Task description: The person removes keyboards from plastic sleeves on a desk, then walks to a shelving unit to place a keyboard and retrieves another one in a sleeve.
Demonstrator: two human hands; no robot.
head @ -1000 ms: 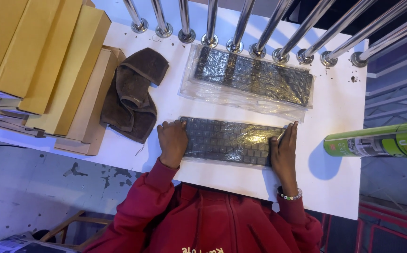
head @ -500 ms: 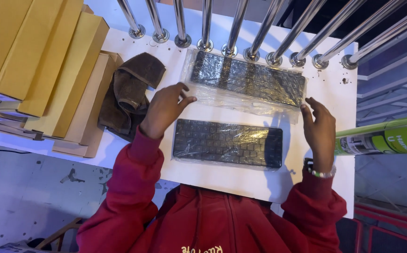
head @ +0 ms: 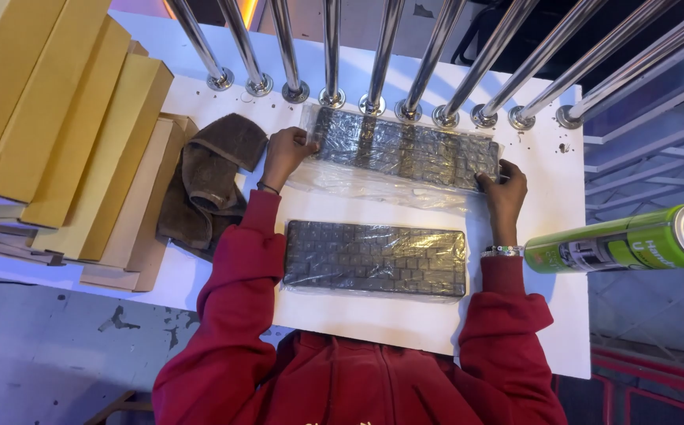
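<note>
Fingers (head: 304,143) of both hands grip (seemingly) the wrapped far keyboard (head: 405,148).

Dark plastic-wrapped keyboard (head: 405,148) flat beside the railing posts (head: 381,55)

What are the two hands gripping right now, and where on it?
Both grip the far wrapped keyboard by its short ends: left hand on its left end, right hand on its right. The near keyboard lies untouched.

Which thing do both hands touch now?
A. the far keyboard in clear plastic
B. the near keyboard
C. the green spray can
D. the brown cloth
A: the left hand and right hand grip the two ends of the far keyboard, by the metal posts.
</note>
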